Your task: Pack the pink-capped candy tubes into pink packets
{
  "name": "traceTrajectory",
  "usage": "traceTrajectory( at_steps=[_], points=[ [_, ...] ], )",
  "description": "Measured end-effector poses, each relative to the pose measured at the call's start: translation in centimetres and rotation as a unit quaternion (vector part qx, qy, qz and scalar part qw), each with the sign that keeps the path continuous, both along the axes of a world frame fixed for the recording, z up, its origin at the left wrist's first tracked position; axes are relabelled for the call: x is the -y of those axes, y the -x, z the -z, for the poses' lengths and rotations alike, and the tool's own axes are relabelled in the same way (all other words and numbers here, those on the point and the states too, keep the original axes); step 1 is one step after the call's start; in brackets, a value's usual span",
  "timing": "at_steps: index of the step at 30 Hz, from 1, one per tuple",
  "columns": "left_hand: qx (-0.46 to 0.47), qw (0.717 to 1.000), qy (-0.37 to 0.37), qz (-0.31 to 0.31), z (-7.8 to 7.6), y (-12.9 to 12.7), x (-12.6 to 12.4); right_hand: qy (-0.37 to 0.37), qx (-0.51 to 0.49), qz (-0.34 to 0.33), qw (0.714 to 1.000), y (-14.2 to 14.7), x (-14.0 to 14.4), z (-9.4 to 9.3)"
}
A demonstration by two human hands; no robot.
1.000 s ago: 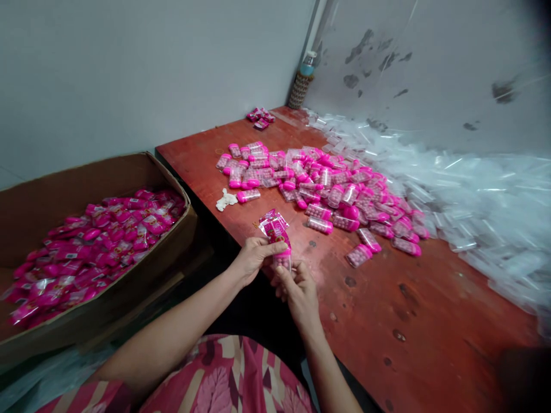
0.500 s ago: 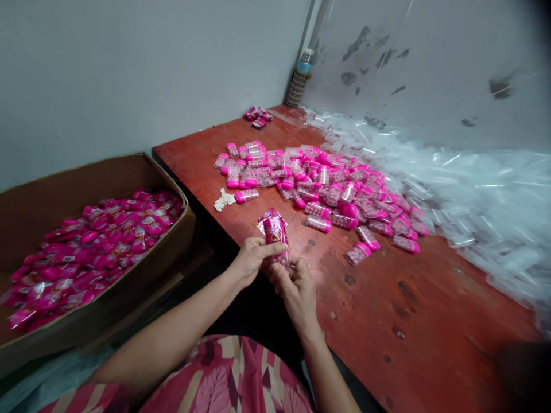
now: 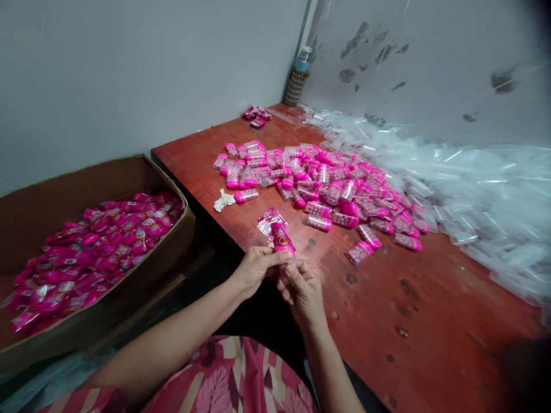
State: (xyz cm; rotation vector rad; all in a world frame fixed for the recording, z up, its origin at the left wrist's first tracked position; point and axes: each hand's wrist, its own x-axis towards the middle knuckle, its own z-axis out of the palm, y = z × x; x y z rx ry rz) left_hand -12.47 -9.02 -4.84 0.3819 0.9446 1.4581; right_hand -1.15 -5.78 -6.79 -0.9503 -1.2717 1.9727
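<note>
My left hand [image 3: 260, 268] is closed, its thumb pressed on a small candy container in a printed pink wrapper [image 3: 283, 240]. My right hand [image 3: 305, 291] pinches the lower end of that same container, and its fingers hide most of that end. Just beyond my hands, on the table, lie flat pink printed wrappers [image 3: 267, 220]. Further back spreads a heap of clear candy containers with pink caps [image 3: 318, 172], filled with small round candies.
On the left, a cardboard box [image 3: 183, 221] holds many pink wrapped packs [image 3: 107, 241]. Clear plastic sleeves [image 3: 473, 195] are piled along the right of the red table [image 3: 430, 304]. A bottle in a woven holder [image 3: 297, 80] stands in the corner, and a crumpled white scrap [image 3: 224, 200] lies nearby.
The wrapped container has tipped to the right and sits a little lower. My right hand has shifted slightly to the right around its lower end, and more of the flat wrappers shows.
</note>
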Motion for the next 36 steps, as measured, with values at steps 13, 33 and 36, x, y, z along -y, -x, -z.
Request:
traceTrajectory(
  at_steps=[13, 33, 36],
  points=[
    [0.001, 0.998, 0.026, -0.066, -0.2, -0.8, 0.2, -0.091, 0.057, 0.042, 0.993, 0.1, 0.4, -0.6],
    [0.001, 0.997, 0.026, -0.078, 0.3, 0.8, 1.4, 0.018, -0.031, -0.053, 0.998, -0.1, 0.6, -0.4],
    [0.006, 0.995, 0.034, -0.095, 0.4, 1.1, 1.5, 0.026, -0.050, -0.031, 0.998, -0.5, 0.6, -0.2]
  ],
)
